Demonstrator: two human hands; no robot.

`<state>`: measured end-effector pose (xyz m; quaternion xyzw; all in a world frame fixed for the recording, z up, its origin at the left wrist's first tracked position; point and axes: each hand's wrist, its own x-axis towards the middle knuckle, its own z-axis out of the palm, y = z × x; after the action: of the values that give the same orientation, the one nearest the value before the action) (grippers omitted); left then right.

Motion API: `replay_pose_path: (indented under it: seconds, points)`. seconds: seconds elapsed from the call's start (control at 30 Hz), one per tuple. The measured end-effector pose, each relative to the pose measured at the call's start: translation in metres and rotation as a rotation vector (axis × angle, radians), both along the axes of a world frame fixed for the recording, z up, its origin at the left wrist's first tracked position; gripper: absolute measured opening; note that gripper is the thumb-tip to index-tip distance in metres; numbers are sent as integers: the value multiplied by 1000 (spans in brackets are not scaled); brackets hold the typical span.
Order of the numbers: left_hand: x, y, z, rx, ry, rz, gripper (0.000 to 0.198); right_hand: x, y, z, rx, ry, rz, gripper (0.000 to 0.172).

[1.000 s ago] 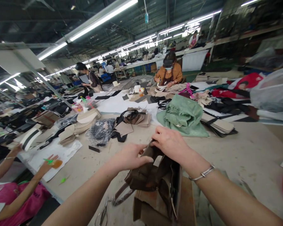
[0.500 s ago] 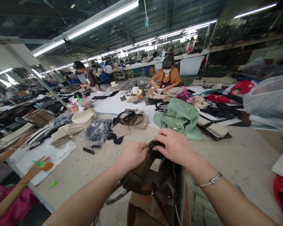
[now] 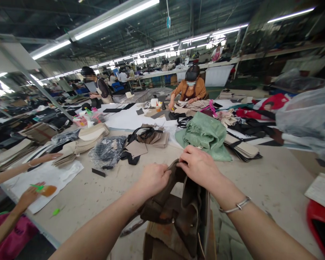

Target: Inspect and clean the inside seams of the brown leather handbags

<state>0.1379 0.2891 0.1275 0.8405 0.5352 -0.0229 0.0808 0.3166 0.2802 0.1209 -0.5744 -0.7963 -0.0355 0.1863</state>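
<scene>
A dark brown bag (image 3: 191, 202), seemingly leather, stands with its opening towards me and small metal studs on its front. My left hand (image 3: 154, 180) is closed on the left part of its upper edge, thumb and fingers pinched together. A short way to the right, my right hand (image 3: 199, 166) pinches the same edge between thumb and fingertips. Between the two hands the edge rises to a bent ridge. Under the bag is a brown cardboard box (image 3: 155, 238), partly hidden by my left forearm and the bag.
Beyond my hands lies a green woven sack (image 3: 206, 135). Left of it are brown pieces with black straps (image 3: 148, 135), a clear plastic bundle (image 3: 108, 151) and stacked beige pieces (image 3: 93, 133). At far left, a co-worker's hand holds an orange glue bottle (image 3: 49, 190). A red object (image 3: 318, 220) sits at right.
My right fingers have drawn closer together on the bag's edge, while my left hand keeps its grip. At left, the co-worker's other hand has reached towards the stacked beige pieces.
</scene>
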Motion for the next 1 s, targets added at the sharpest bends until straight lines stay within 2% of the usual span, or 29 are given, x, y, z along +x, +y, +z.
replay_pose_path:
  seconds: [0.07,0.23,0.37,0.77,0.87,1.0]
  points:
    - [0,-1,-1,4,-3,-15,34,-1,1,0,9,31,-31,12]
    - [-1,-2,-4,27,-16,-55,34,1,4,2,-31,62,-20,27]
    - [-1,-3,-5,42,-15,-65,32,4,7,3,-113,15,59,17]
    - [1,-3,-6,34,47,-78,32,2,9,4,-111,-69,58,20]
    - [0,-2,-1,14,-19,-111,31,2,10,4,-102,-82,63,20]
    - [2,5,3,12,-86,-123,40,2,10,3,-95,-76,60,20]
